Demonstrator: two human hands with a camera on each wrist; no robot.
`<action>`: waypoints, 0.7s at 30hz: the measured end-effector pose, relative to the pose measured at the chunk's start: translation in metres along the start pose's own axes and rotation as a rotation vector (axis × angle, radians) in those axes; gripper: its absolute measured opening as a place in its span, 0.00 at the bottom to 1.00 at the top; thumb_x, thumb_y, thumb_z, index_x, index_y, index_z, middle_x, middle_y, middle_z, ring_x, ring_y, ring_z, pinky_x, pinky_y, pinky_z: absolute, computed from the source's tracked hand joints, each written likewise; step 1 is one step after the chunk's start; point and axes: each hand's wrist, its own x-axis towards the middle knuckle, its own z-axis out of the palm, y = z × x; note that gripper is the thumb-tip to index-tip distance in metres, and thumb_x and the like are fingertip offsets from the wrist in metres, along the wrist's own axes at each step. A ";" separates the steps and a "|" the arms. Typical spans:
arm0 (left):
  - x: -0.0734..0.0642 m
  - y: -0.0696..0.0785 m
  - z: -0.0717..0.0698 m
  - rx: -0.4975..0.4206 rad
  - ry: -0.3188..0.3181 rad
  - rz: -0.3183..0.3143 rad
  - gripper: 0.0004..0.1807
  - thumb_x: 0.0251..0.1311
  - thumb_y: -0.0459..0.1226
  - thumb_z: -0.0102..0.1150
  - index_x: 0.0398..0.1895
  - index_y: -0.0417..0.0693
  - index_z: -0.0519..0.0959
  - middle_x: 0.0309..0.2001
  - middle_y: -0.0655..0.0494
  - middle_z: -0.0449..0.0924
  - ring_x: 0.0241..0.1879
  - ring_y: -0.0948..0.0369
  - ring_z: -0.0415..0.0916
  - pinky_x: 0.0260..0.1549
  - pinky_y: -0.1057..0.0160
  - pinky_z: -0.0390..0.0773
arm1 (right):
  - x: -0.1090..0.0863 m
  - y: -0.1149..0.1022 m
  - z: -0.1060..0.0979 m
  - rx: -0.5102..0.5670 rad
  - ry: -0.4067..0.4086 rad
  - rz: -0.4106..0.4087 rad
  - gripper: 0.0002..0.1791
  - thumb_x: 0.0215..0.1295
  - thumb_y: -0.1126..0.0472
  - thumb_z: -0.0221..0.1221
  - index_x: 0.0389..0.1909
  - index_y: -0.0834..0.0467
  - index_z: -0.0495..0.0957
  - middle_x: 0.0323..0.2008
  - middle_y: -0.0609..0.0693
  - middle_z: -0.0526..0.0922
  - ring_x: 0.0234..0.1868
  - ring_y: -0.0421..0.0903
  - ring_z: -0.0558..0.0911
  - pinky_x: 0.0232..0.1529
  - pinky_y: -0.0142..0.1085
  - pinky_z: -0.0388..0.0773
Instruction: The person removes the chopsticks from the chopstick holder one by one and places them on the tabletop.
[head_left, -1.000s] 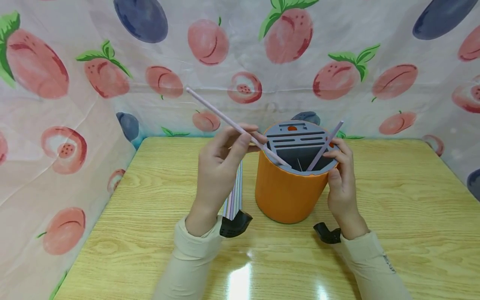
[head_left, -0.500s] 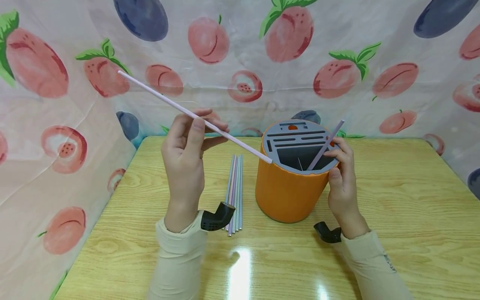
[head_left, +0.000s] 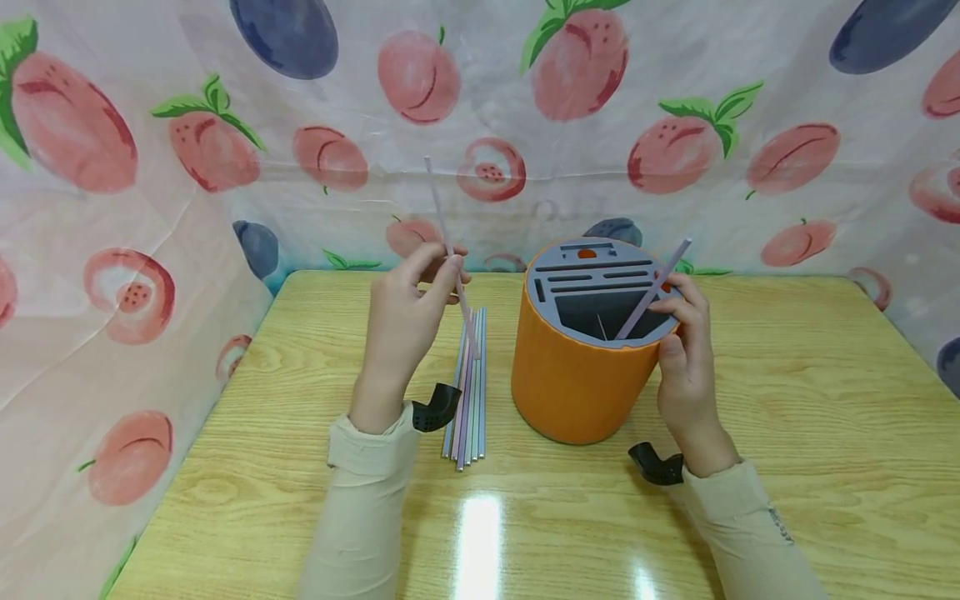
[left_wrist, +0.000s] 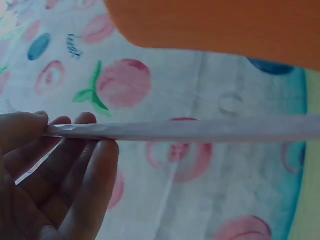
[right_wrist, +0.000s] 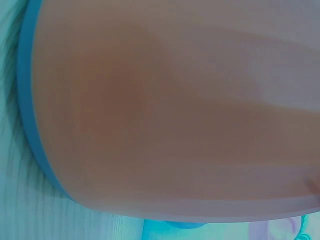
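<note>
My left hand (head_left: 408, 321) pinches a thin pale pink straw (head_left: 437, 204) between thumb and fingers. It slants upright, its lower end in front of several similar pastel straws (head_left: 470, 417) lying side by side on the table; whether it touches them I cannot tell. In the left wrist view the straw (left_wrist: 210, 131) runs out past the fingertips. My right hand (head_left: 688, 367) grips the right rim of an orange knife block (head_left: 577, 392), thumb outside. Another purplish straw (head_left: 660, 282) leans in its large opening, close to the right fingers. The block's wall (right_wrist: 125, 100) fills the right wrist view, blurred.
Narrow slots cut the block's grey top (head_left: 592, 268), and a thin upright piece shows inside its dark opening. The wooden table (head_left: 810, 400) ends at a fruit-printed cloth (head_left: 562, 192) behind and at the left. A black wrist mount (head_left: 437, 408) projects beside the left cuff.
My left hand drew its straw left, away from the block's rim, then turned it from slanting to nearly upright near the bundle. The right hand and block stay put.
</note>
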 end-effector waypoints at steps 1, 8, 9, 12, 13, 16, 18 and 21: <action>0.001 -0.007 0.001 0.051 -0.002 0.001 0.11 0.62 0.44 0.50 0.38 0.49 0.79 0.28 0.56 0.79 0.29 0.66 0.75 0.29 0.69 0.78 | 0.000 0.000 0.000 0.004 -0.002 0.001 0.34 0.65 0.43 0.44 0.41 0.76 0.62 0.58 0.61 0.58 0.58 0.56 0.58 0.56 0.39 0.56; 0.003 -0.042 0.006 0.257 -0.074 -0.135 0.12 0.63 0.46 0.48 0.39 0.52 0.79 0.25 0.62 0.78 0.25 0.63 0.76 0.25 0.70 0.76 | 0.001 0.002 0.000 0.004 -0.009 0.008 0.34 0.65 0.43 0.44 0.41 0.76 0.62 0.59 0.61 0.58 0.58 0.56 0.57 0.56 0.39 0.56; 0.004 -0.046 0.007 0.273 -0.090 -0.167 0.12 0.63 0.46 0.48 0.39 0.52 0.79 0.26 0.62 0.78 0.25 0.62 0.76 0.25 0.69 0.76 | 0.002 0.002 0.000 0.004 -0.009 0.008 0.34 0.65 0.42 0.44 0.41 0.76 0.62 0.59 0.61 0.58 0.58 0.56 0.57 0.56 0.39 0.56; 0.004 -0.058 0.008 0.303 -0.136 -0.248 0.11 0.63 0.44 0.49 0.41 0.52 0.78 0.27 0.60 0.78 0.25 0.60 0.77 0.25 0.67 0.76 | 0.002 0.002 -0.001 0.008 -0.007 0.010 0.34 0.65 0.43 0.45 0.41 0.76 0.62 0.58 0.61 0.58 0.58 0.56 0.57 0.55 0.39 0.56; 0.005 -0.061 0.008 0.310 -0.153 -0.275 0.11 0.63 0.43 0.49 0.41 0.52 0.78 0.27 0.59 0.78 0.25 0.60 0.77 0.25 0.67 0.76 | 0.002 0.002 -0.001 0.010 -0.007 0.011 0.34 0.65 0.43 0.45 0.41 0.76 0.62 0.58 0.60 0.59 0.58 0.56 0.57 0.55 0.39 0.56; 0.005 -0.070 0.010 0.320 -0.202 -0.348 0.10 0.62 0.42 0.50 0.43 0.51 0.77 0.29 0.57 0.78 0.25 0.58 0.78 0.24 0.65 0.76 | 0.002 0.003 -0.001 0.012 -0.009 0.014 0.34 0.65 0.42 0.45 0.40 0.76 0.62 0.58 0.60 0.58 0.58 0.56 0.57 0.55 0.38 0.56; 0.005 -0.075 0.011 0.318 -0.241 -0.395 0.11 0.63 0.40 0.50 0.46 0.50 0.75 0.30 0.54 0.78 0.26 0.56 0.78 0.24 0.65 0.76 | 0.003 0.003 -0.002 0.013 -0.009 0.013 0.34 0.65 0.42 0.45 0.40 0.76 0.62 0.58 0.60 0.58 0.58 0.56 0.57 0.55 0.38 0.56; 0.005 -0.081 0.012 0.308 -0.290 -0.455 0.13 0.63 0.39 0.49 0.50 0.49 0.73 0.31 0.51 0.77 0.28 0.53 0.78 0.24 0.64 0.78 | 0.003 0.004 -0.002 0.015 -0.011 0.011 0.34 0.65 0.42 0.45 0.40 0.76 0.62 0.59 0.61 0.58 0.58 0.56 0.57 0.55 0.39 0.56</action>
